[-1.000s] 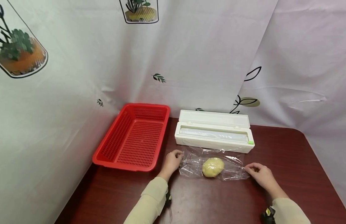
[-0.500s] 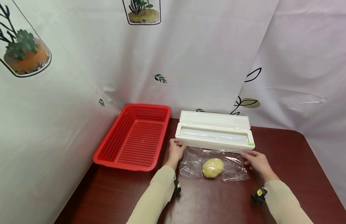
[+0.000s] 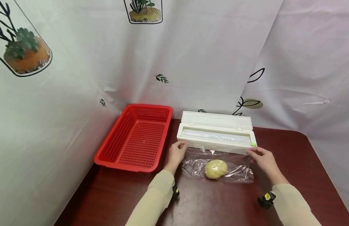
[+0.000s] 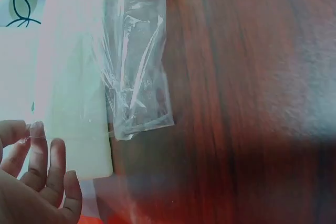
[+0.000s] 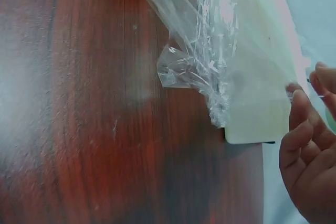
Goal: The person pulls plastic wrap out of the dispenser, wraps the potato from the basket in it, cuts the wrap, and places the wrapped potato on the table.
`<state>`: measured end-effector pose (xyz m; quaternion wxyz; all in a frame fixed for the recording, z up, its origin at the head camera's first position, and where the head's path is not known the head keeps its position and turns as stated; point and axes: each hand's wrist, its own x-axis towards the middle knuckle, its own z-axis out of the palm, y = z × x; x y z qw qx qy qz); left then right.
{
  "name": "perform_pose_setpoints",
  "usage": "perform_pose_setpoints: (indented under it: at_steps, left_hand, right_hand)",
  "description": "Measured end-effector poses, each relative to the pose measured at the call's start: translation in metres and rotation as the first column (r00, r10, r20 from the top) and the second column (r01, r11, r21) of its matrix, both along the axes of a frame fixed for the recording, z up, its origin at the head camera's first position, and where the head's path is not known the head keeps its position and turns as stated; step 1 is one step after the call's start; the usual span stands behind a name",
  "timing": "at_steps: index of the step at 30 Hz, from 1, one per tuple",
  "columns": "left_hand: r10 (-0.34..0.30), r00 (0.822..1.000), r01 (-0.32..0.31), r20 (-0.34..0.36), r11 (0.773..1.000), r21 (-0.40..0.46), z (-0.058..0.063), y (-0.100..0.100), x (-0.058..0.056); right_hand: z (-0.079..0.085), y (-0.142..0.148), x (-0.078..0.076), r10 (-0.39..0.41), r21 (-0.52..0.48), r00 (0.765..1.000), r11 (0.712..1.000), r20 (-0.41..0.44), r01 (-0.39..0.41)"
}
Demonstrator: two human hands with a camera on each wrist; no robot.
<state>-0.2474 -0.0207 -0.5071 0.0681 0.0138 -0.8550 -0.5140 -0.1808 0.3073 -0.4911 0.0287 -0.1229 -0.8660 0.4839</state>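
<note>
A sheet of clear cling film (image 3: 191, 167) lies over a pale yellow, potato-like oval (image 3: 216, 169) on the table. My left hand (image 3: 176, 154) pinches the film's far left corner between thumb and fingers; in the left wrist view the film's thin edge runs from the fingertips (image 4: 37, 128). At the far right corner, my right hand (image 3: 265, 160) pinches the film too, seen also in the right wrist view (image 5: 315, 145). The film's far edge is raised in front of the white cling film box (image 3: 214, 146), while its near part lies crumpled around the yellow oval.
Inside the white box, whose lid (image 3: 217, 120) stands up at the back, lies a roll of film (image 3: 215, 136). A red perforated basket (image 3: 160, 150) stands at the left. Patterned white cloth (image 3: 205, 62) hangs behind the dark red table (image 3: 217, 204).
Both hands have moved from the film's sides to its far corners. The film's far edge has since been lifted. The yellow oval, basket and box keep their places.
</note>
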Motion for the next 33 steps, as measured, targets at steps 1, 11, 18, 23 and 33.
perform_pose_setpoints:
  at_steps: [1, 11, 18, 23, 33]
  left_hand:
    - [-0.007, 1.0, 0.007, -0.005, 1.0, 0.001, 0.001, -0.001, 0.002]
    - [-0.029, 0.993, 0.035, -0.111, 0.998, 0.053, -0.006, -0.01, 0.027]
    - [-0.083, 0.996, 0.083, -0.011, 0.964, 0.254, -0.019, -0.022, 0.037]
    - [-0.132, 0.989, 0.118, 0.072, 0.979, 0.167, -0.023, -0.029, 0.04]
    - [-0.224, 0.968, 0.247, 0.109, 0.919, -0.308, -0.029, -0.03, 0.04]
  right_hand:
    - [0.0, 0.001, 0.002, 0.0, 0.025, 1.0, 1.0, -0.01, 0.0]
    - [-0.006, 0.011, 0.031, 0.081, 0.104, 0.993, 0.992, -0.085, -0.072]
    - [-0.013, 0.014, 0.049, 0.169, -0.114, 0.985, 0.979, -0.016, -0.17]
    - [-0.022, 0.014, 0.06, 0.261, -0.141, 0.965, 0.955, -0.027, -0.262]
    - [-0.038, 0.003, 0.064, 0.392, 0.196, 0.919, 0.905, -0.033, -0.378]
